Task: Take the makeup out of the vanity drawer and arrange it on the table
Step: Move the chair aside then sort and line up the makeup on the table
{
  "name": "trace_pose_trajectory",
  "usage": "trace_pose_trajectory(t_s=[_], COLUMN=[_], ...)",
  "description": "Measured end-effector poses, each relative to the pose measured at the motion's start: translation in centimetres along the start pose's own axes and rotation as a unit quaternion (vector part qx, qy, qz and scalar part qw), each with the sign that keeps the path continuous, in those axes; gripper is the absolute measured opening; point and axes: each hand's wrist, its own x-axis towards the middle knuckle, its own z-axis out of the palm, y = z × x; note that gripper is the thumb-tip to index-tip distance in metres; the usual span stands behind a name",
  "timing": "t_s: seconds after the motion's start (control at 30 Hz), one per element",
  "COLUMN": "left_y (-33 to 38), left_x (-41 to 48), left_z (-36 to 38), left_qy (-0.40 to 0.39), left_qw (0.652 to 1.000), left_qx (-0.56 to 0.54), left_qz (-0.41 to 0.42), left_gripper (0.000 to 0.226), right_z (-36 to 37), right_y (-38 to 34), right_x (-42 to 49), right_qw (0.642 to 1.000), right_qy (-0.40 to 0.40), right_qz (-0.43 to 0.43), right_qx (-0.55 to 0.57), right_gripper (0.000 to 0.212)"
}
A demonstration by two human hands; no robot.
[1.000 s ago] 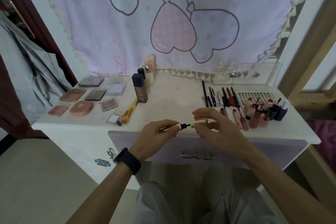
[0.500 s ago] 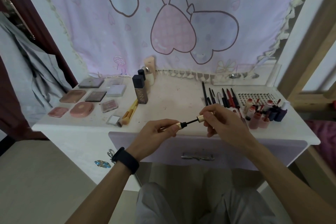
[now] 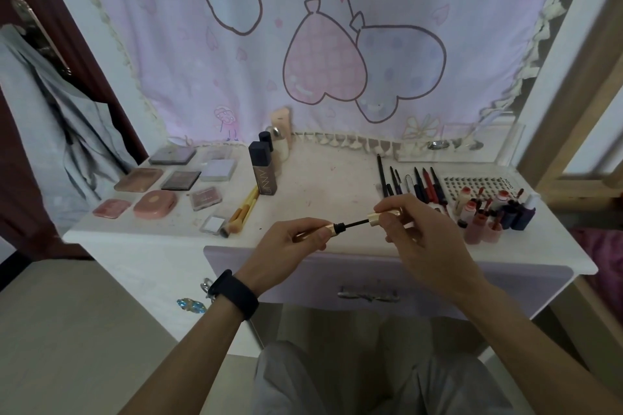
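Note:
My left hand [image 3: 290, 242] grips a gold mascara tube [image 3: 332, 229] above the front edge of the white vanity table [image 3: 323, 185]. My right hand [image 3: 418, 232] pinches its gold cap [image 3: 379, 217], pulled partly out so the black wand [image 3: 355, 222] shows between cap and tube. The lilac drawer [image 3: 505, 283] below is closed. Laid out on the table are compacts and palettes [image 3: 155, 204] at the left, brushes [image 3: 244, 212], dark bottles [image 3: 263, 172] in the middle, and pencils [image 3: 418, 182] and lip tubes [image 3: 488, 212] at the right.
A pink cartoon curtain [image 3: 303, 44] hangs behind the table. Grey clothing [image 3: 43, 118] hangs on a dark door at the left. A wooden frame [image 3: 580, 94] stands at the right. A clear acrylic tray [image 3: 472, 148] sits at the back right. My knees [image 3: 371, 381] are under the drawer.
My right hand has drawn the cap away from the tube, so the black wand shows a longer stretch. Both hands stay over the table's front edge.

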Motion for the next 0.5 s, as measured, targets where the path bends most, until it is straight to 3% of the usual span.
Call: trace_pose_trajectory(t_s=[0.23, 0.5], left_y=[0.53, 0.45], left_x=[0.00, -0.06], left_z=[-0.07, -0.27], left_qy=[-0.011, -0.020], left_qw=[1.000, 1.000], left_qx=[-0.005, 0.016], left_qz=[0.003, 0.008], left_gripper=[0.029, 0.018], right_z=[-0.15, -0.42], right_y=[0.51, 0.94], right_x=[-0.05, 0.17], right_qw=[0.998, 0.995], right_qy=[0.015, 0.001], right_qz=[0.040, 0.080], right_qx=[0.050, 0.056], right_gripper=[0.022, 0.010])
